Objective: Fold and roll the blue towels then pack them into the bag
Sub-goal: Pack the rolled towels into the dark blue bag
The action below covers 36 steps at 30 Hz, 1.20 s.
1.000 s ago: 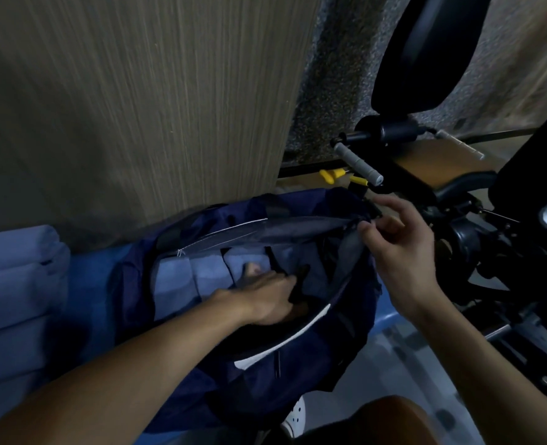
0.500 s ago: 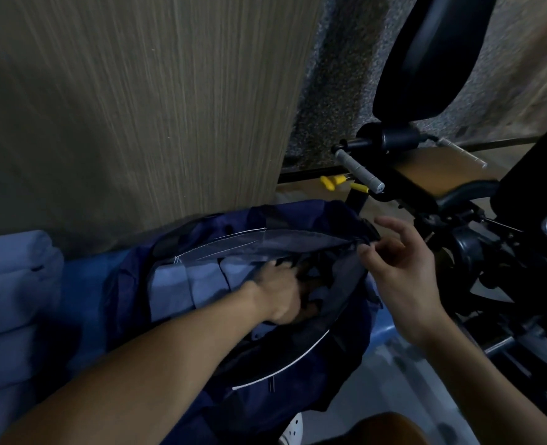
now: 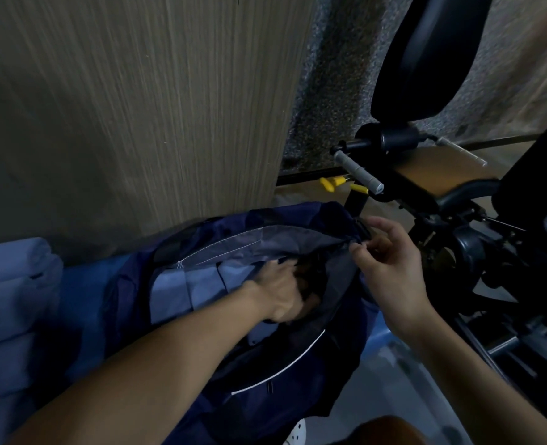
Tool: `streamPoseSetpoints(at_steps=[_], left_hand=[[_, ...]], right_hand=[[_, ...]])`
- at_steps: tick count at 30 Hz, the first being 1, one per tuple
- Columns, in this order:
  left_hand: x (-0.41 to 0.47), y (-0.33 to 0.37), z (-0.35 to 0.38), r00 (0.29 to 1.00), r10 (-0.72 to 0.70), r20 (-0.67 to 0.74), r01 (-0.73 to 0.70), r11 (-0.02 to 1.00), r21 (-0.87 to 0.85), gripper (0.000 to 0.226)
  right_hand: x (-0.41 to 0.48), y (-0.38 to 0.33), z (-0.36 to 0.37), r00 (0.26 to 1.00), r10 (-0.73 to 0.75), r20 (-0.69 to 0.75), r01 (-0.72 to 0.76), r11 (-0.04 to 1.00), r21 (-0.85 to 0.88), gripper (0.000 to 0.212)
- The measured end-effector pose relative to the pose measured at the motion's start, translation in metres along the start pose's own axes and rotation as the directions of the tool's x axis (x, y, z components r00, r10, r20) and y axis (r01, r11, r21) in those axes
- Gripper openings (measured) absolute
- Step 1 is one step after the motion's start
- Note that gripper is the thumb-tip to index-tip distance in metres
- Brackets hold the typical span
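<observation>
Wood-grain panel [image 3: 137, 107] is filling the upper left of the head view, with a speckled grey wall [image 3: 329, 91] running beside it. At right a black padded machine part [image 3: 426, 53] is leaning over a dark frame. A grey ribbed handle [image 3: 358, 171] is sticking out from that frame toward me, and two yellow clips [image 3: 333, 182] are lying just behind it.

Below the panel the navy bag [image 3: 265, 396] is lying open on a blue surface [image 3: 82, 284], its mouth gaping toward me. A white-stitched lining flap is showing along the far edge and a white stripe is curving across the near side.

Folded blue towels [image 3: 182, 290] are sitting inside the bag, side by side in its left half. More rolled towels [image 3: 9, 300] are lying stacked at the far left, outside the bag and apart from it.

I am reaching my left hand [image 3: 281, 290] into the bag, just right of the packed towels. The knuckles are showing, but the fingers are going down into the dark interior, so I cannot tell whether they are gripping anything.

I am holding my right hand [image 3: 390, 271] at the bag's right end, thumb and fingertips pinching the rim fabric and keeping the mouth lifted open.

At the bottom edge a white shoe [image 3: 297, 435] is peeking out beneath the bag, and my knee [image 3: 384, 431] is showing beside it.
</observation>
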<state>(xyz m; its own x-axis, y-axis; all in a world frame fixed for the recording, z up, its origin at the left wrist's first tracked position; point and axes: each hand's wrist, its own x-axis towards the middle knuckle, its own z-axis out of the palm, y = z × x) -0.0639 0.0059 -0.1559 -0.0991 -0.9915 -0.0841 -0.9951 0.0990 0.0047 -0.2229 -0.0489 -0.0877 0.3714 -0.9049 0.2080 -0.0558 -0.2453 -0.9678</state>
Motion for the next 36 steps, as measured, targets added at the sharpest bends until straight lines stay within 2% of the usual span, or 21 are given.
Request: streamPoseSetpoints(at_steps=[1,3,5,8,10,12,16,18,22,24,27,32,36], left_hand=[[0.003,-0.001,0.002,1.000,-0.009,0.020,0.009,1.000,0.021,0.044],[0.003,0.000,0.001,0.998,-0.014,0.064,0.003,0.984,0.178,0.042],[-0.001,0.002,-0.003,0.994,-0.039,0.102,0.011,0.964,0.265,0.049],[-0.010,-0.002,-0.006,0.995,-0.061,0.077,0.051,0.990,0.134,0.055],[-0.016,-0.010,0.002,1.000,-0.010,0.006,0.010,0.998,0.065,0.054],[-0.029,-0.017,0.008,1.000,0.011,-0.001,-0.011,0.999,0.040,0.057],[-0.057,-0.038,0.019,0.995,-0.091,0.043,0.092,0.996,-0.001,0.064],[-0.061,-0.045,0.027,0.989,-0.129,0.071,0.130,0.991,-0.012,0.065],[-0.054,-0.050,0.022,0.990,-0.115,0.088,0.118,0.992,-0.038,0.069],[-0.054,-0.049,0.020,0.994,-0.091,0.054,0.094,0.994,-0.052,0.078],[-0.064,-0.044,0.025,0.992,-0.020,0.125,0.026,0.999,-0.043,0.092],[-0.064,-0.046,0.026,0.999,-0.036,0.026,0.035,0.999,0.024,0.086],[-0.069,-0.037,0.027,0.998,-0.061,0.019,0.061,0.998,0.018,0.079]], right_hand=[[0.000,0.000,-0.001,1.000,0.002,0.000,-0.002,1.000,0.004,0.035],[0.000,-0.001,-0.001,1.000,-0.004,-0.005,0.004,1.000,0.007,0.035],[0.002,0.000,-0.002,1.000,-0.019,-0.025,0.019,1.000,0.005,0.033],[0.002,0.004,0.003,0.999,-0.020,-0.026,0.020,1.000,0.007,0.032],[0.002,0.006,0.004,0.999,-0.025,-0.024,0.025,1.000,0.002,0.031],[0.002,0.008,0.005,0.999,-0.025,-0.027,0.025,1.000,-0.001,0.031],[0.000,0.010,0.007,0.999,-0.025,-0.040,0.025,1.000,0.008,0.031],[-0.002,0.009,0.007,0.999,-0.023,-0.048,0.023,1.000,0.001,0.031],[-0.005,0.004,0.006,0.998,-0.033,-0.049,0.033,0.999,0.002,0.032],[-0.004,0.003,0.007,0.998,-0.031,-0.049,0.031,1.000,0.002,0.032],[-0.002,0.007,0.011,0.999,-0.021,-0.045,0.021,1.000,-0.004,0.031],[-0.002,0.008,0.015,0.998,-0.032,-0.060,0.032,0.999,-0.004,0.031],[-0.003,0.006,0.014,0.999,-0.009,-0.045,0.007,0.999,-0.037,0.029]])
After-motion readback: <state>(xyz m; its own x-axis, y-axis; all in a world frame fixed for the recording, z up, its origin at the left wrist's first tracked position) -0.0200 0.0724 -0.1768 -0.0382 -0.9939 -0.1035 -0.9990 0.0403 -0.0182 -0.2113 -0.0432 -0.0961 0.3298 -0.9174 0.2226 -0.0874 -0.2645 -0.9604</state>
